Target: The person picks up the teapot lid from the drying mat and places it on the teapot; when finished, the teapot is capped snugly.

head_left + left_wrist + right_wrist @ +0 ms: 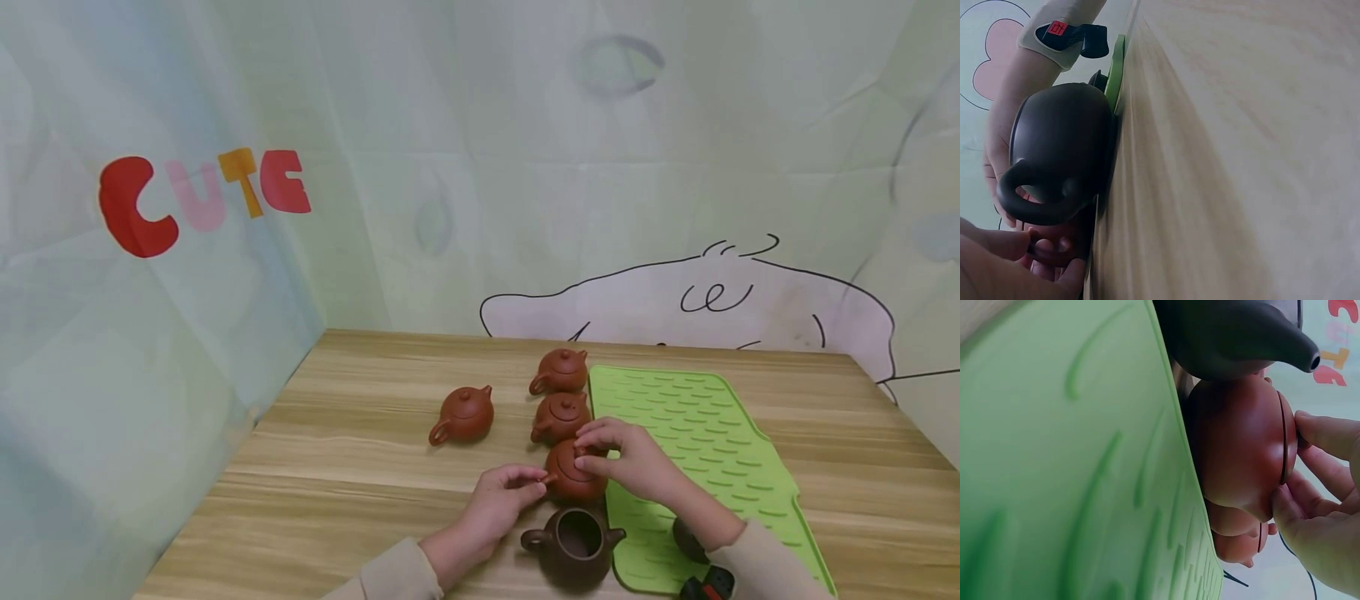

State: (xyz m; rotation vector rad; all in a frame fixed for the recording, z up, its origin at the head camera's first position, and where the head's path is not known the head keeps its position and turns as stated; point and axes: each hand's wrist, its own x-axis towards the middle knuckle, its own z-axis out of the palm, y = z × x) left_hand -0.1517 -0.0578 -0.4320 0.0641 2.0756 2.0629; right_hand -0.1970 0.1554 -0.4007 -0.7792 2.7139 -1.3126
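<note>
A reddish-brown teapot [566, 483] with its lid on stands at the left edge of a green mat. My left hand [495, 508] pinches its loop handle [1054, 253] between thumb and fingers. From above, my right hand [633, 458] holds the lid knob, with another fingertip right by the lid rim and spout in the right wrist view. Just in front stands a dark brown teapot [573, 554] without a lid, its handle to the left and its spout [1285, 347] to the right.
Two more reddish-brown teapots, a nearer one [562, 417] and a farther one [562, 371], continue the row along the green mat [675, 417]. Another teapot [465, 414] stands apart to the left. A dark lid [686, 540] lies on the mat, partly behind the right forearm.
</note>
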